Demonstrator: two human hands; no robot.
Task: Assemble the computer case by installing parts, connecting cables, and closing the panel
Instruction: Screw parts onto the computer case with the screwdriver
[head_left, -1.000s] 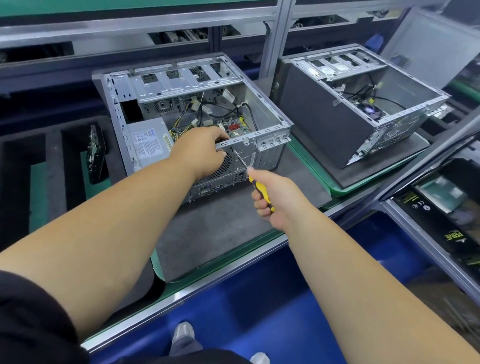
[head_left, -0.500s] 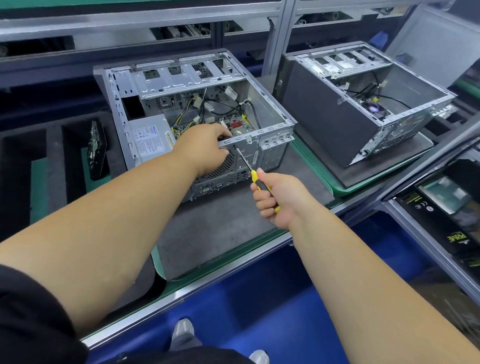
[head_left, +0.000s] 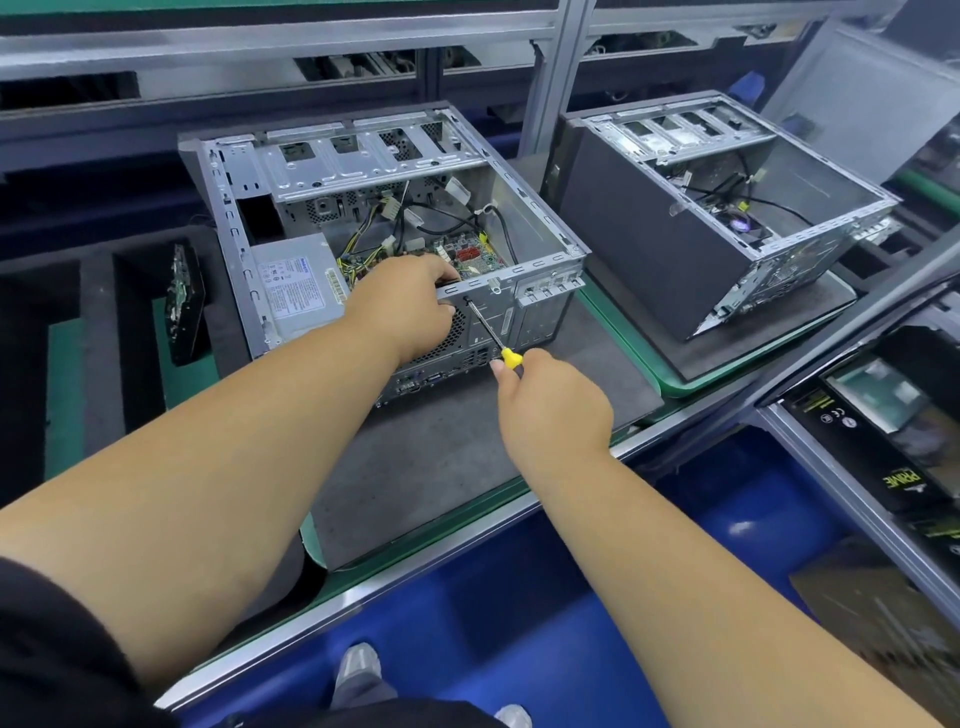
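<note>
An open grey computer case lies on its side on a dark mat, showing the power supply, cables and a green motherboard. My left hand grips the near top edge of the case's rear panel, fingers curled over the rim into the inside. My right hand holds a yellow-handled screwdriver. Its tip sits on a screw in the rear panel, just right of my left fingers.
A second open case stands on its own mat at the right. A drive stands upright in a black foam tray at the left. Boxed parts lie at the far right. A blue bin sits below the bench edge.
My right hand has turned on the screwdriver handle and shifted slightly, the tip staying on the same screw. My left hand keeps its hold on the case edge.
</note>
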